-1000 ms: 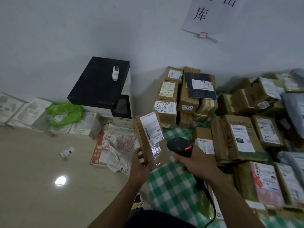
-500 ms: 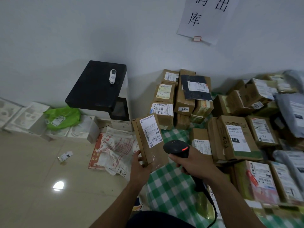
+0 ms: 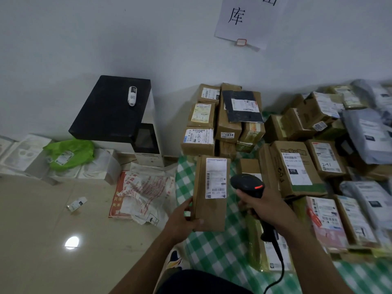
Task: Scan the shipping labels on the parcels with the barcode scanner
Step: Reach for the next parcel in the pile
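left hand (image 3: pixel 184 217) gripping a brown parcel (image 3: pixel 211 194) mid-frame, label (image 3: pixel 216 178) up, right hand (image 3: pixel 265 205) wrapped round the black scanner (image 3: pixel 248 185) just right of it

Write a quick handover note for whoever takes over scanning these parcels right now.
Left grip holds a brown cardboard parcel upright, its shipping label facing the camera.
Right grip holds the barcode scanner, its head beside that label.
A parcel stack stands by the wall; a parcel pile lies on the right.
Which parcels are scanned cannot be told.
To do: scan this label, then the rest.
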{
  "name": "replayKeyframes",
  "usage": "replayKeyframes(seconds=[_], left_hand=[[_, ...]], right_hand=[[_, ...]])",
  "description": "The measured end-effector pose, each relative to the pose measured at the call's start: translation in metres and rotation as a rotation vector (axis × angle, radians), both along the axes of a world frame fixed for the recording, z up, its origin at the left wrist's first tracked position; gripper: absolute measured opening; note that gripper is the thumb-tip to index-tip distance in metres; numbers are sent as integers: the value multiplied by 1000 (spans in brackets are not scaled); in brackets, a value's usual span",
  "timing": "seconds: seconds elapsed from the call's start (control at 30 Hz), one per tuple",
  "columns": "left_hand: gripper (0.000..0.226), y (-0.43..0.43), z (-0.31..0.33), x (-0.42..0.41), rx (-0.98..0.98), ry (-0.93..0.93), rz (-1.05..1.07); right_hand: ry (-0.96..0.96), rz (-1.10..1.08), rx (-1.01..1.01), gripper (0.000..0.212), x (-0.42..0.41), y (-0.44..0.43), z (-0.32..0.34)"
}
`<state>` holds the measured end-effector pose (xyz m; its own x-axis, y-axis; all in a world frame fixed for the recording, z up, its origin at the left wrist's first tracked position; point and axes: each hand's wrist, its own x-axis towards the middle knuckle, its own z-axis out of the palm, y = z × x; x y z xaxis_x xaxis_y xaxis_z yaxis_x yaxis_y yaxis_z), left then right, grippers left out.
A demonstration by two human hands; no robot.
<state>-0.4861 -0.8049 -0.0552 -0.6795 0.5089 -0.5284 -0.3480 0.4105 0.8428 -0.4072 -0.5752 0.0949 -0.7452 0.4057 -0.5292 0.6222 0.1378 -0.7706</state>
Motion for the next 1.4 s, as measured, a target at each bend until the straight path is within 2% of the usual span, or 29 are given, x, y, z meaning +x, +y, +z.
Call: replayKeyframes(seconds=[0.07,0.2,0.27,0.4,0.63,0.7,0.8,0.9,0.97,1.03,1.1,1.3,1.33,1.4], left_hand=[[76,11,-6,1,-31,-27,-53],[58,44,-27,11,-30,-154,-62],[67,59,-42,17,-27,-196,-62],[80,83,-59,25,-87,-177,-80],[72,92,-77,29,-188,-20,-205],[64,92,-72,22,-200,58,-117],[58,91,-52,-7,-217,180,154],[61,100,-1,-56,-131,289,373],[60,110,30,-95,-36,260,520],[60,119,48,-122,28,149,600],[69,129,61,-134,58,13,675],[136,148,33,-165,155,-354,821],[138,149,28,-169,168,-402,780],[109,148,31,-166,216,-471,784]], right_hand=[[14,-26,-16,20,6,5,2],[9,-31,-34,17,16,12,2],[1,-45,-33,15,20,13,1],[-28,-70,-36,17,26,19,-2],[15,-49,-57,13,21,21,-1],[19,-38,-56,12,16,23,0],[19,-42,-39,16,6,25,3],[16,-47,-14,18,-6,28,7],[13,-45,-11,21,-13,30,11],[24,-35,-17,20,-21,32,13],[39,-27,-23,18,-25,32,16],[58,-21,-14,13,-32,35,23],[60,-25,-10,13,-31,37,24],[71,-48,-21,13,-29,39,25]])
